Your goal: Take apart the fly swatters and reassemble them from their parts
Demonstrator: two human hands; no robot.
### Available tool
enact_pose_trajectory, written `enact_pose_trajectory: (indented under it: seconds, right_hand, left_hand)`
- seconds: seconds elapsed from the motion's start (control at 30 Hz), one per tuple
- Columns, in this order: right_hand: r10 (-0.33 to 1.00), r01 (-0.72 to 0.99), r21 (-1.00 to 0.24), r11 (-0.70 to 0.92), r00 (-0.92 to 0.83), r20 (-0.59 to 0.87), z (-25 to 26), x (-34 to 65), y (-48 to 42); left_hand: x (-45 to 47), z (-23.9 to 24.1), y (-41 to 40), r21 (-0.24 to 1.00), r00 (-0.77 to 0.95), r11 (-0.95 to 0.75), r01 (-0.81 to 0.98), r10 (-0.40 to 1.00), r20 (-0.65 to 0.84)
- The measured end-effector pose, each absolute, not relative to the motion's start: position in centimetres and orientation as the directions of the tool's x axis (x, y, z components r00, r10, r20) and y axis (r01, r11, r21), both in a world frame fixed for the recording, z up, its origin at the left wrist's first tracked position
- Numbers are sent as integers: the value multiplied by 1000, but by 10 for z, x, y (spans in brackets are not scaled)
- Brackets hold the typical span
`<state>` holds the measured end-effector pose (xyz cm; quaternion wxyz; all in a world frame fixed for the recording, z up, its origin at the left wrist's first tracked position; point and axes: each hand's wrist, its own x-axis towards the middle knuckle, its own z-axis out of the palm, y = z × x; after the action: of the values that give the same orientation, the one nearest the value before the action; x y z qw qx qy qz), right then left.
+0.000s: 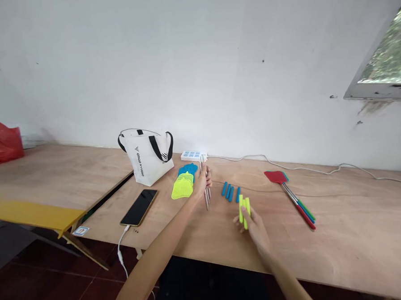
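Note:
My left hand (202, 180) is closed around several thin metal rods (207, 199), which stick out above and below the fingers. Just left of it lie yellow-green fly swatter heads (182, 186), partly covering blue swatter heads (188, 169). In my right hand (255, 227) are several yellow-green handle tubes (244, 211), pinched between thumb and fingers over the table. Several blue handle tubes (230, 193) lie in a row between the two hands. Off to the right, whole fly swatters (295, 198) are stacked, a red one on top with blue and green beneath.
A white tote bag (150, 159) stands at the back left. In front of it lies a phone (139, 208) on a charging cable (120, 252). A power strip (193, 155) sits against the wall, its cord (264, 158) running right. A red plastic bag (1, 141) is far left.

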<state>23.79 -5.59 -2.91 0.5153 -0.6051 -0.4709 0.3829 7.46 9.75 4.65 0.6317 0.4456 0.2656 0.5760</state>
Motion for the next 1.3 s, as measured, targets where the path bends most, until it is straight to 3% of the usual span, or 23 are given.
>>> enact_pose_trajectory:
  seconds: [0.03, 0.1, 0.2, 0.37, 0.47, 0.6, 0.67, 0.9, 1.3]
  right_hand:
    - [944, 360, -931, -62, 325, 63, -29, 254, -41]
    - [906, 716, -654, -245, 409, 108, -29, 279, -14]
    - [881, 797, -497, -342, 457, 127, -30, 296, 14]
    - [877, 864, -356, -357, 441, 190, -36, 297, 29]
    - [868, 883, -310, -353, 433, 245, -40, 303, 31]
    - [862, 932, -229, -282, 350, 366, -48, 311, 32]
    - [861, 954, -172, -245, 296, 413, -52, 314, 32]
    - [887, 959, -146, -244, 281, 366, -55, 315, 34]
    - [918, 979, -170, -117, 172, 358, -55, 309, 32]
  left_hand:
    - [81, 40, 96, 890, 189, -79, -449, 965, 180]
    - [96, 28, 95, 920, 151, -152, -361, 964, 218]
    - [112, 12, 90, 928, 96, -279, -247, 946, 310]
    - [113, -16, 77, 926, 130, -360, -111, 919, 373]
    - [109, -27, 82, 928, 182, -368, -54, 911, 371]
    - [111, -29, 111, 844, 143, -374, 384, 927, 346]
    - [115, -30, 128, 796, 134, -337, 503, 940, 313]
    - [131, -40, 150, 679, 236, -338, 652, 941, 242]
    - [68, -26, 119, 445, 343, -504, 740, 853, 394]
